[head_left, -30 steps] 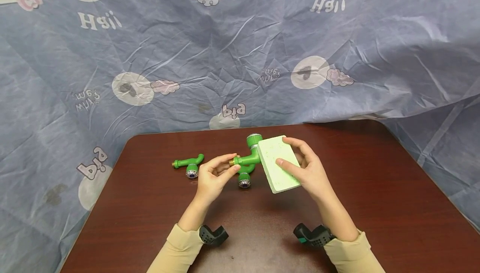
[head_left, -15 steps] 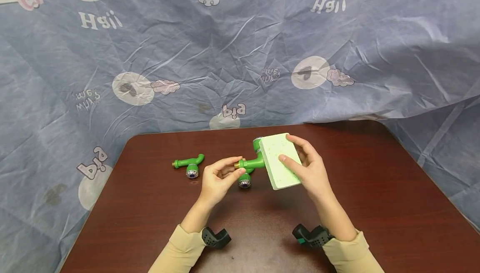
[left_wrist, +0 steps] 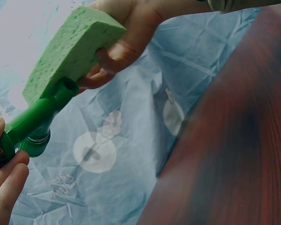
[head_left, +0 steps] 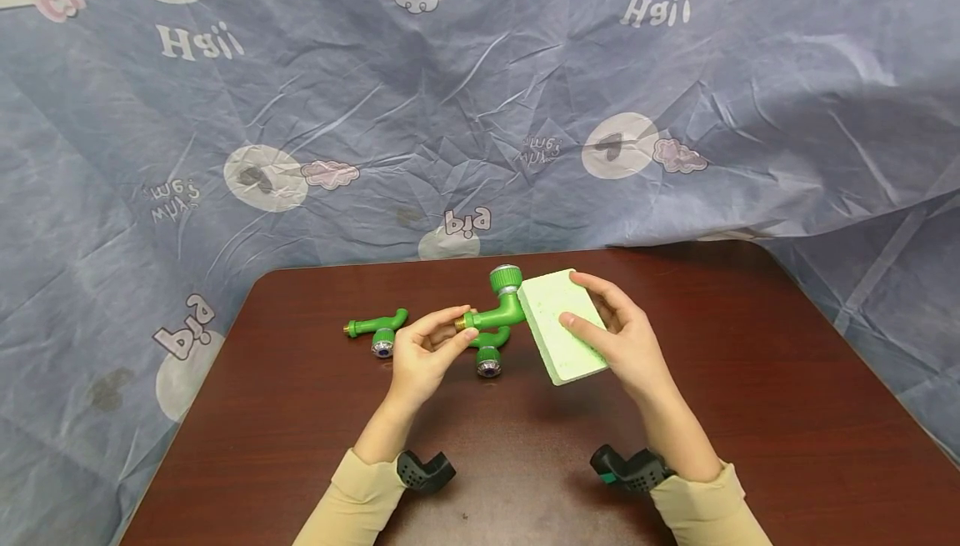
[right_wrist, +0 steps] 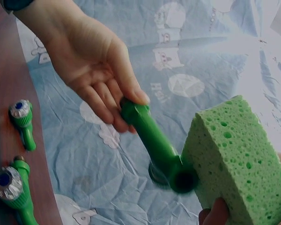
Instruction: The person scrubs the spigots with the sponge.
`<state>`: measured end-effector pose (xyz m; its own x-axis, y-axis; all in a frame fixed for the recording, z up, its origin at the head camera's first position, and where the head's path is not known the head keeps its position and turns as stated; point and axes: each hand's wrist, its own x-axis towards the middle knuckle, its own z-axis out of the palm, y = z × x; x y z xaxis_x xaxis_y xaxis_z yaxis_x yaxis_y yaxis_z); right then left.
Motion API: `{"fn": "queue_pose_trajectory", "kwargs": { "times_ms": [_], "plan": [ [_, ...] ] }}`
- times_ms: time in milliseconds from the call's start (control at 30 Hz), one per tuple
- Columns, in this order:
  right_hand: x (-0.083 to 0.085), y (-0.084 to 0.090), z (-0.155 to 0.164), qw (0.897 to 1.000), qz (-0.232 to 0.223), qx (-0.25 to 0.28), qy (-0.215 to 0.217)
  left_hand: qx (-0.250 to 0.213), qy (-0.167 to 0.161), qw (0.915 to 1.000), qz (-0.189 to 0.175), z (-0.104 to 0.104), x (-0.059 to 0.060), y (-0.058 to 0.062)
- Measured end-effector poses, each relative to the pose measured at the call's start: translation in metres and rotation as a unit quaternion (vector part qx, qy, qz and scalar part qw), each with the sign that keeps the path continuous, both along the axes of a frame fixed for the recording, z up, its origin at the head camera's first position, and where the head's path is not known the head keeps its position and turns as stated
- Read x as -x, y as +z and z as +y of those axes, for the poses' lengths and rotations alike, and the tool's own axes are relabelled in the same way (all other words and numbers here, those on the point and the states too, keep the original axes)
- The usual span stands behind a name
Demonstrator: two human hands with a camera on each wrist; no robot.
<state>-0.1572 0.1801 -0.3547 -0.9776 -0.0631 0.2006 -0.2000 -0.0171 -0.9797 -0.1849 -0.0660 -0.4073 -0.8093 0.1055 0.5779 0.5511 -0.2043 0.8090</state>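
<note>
1. Green plastic makes the body of the faucet [head_left: 501, 313] that I hold above the middle of the table [head_left: 750, 413]; it is a smooth round tube with a brass-coloured threaded end at the left and a ribbed green knob with a metal ring on top.
2. My left hand [head_left: 423, 354] pinches this threaded end between thumb and fingertips, the other fingers curled below it.
3. My right hand [head_left: 626, 338] grips a pale green sponge [head_left: 561, 325], thumb on the near face and fingers along the far edge.
4. This sponge is a thick rectangular block with many small pores and a rough surface; its left end touches the spout end of the faucet.
5. On the table, below the held one, a second faucet [head_left: 487, 350] lies with a shiny metal cap toward me.
6. Farther left a third faucet [head_left: 377, 331] lies alone, of the same curved green shape.
7. Dark red-brown wood grain covers the table, and it looks polished.
8. Behind the table hangs a wrinkled blue cloth [head_left: 300, 96] with cartoon prints.
</note>
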Motion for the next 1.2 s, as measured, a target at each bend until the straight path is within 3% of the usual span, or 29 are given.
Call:
{"fn": "queue_pose_trajectory", "kwargs": {
  "times_ms": [200,467,633,967,1200],
  "plan": [
    [-0.004,-0.002,-0.012,1.000,0.002,-0.016,-0.007,0.003,-0.002,1.0000,-0.004,0.004,-0.001,-0.004],
    [-0.009,-0.004,-0.023,0.997,0.046,-0.052,-0.041,0.008,0.003,1.0000,-0.004,0.006,-0.002,-0.006],
    [-0.013,-0.003,-0.025,0.998,0.046,-0.039,-0.021,0.008,0.008,0.9999,-0.010,0.007,-0.002,-0.005],
    [-0.015,-0.006,-0.030,0.994,0.091,-0.058,0.026,0.017,0.017,0.9994,-0.024,0.009,-0.003,-0.006],
    [-0.013,-0.004,-0.026,0.992,0.103,-0.077,-0.012,0.009,0.019,0.9997,-0.012,0.006,0.000,-0.006]
  ]
}}
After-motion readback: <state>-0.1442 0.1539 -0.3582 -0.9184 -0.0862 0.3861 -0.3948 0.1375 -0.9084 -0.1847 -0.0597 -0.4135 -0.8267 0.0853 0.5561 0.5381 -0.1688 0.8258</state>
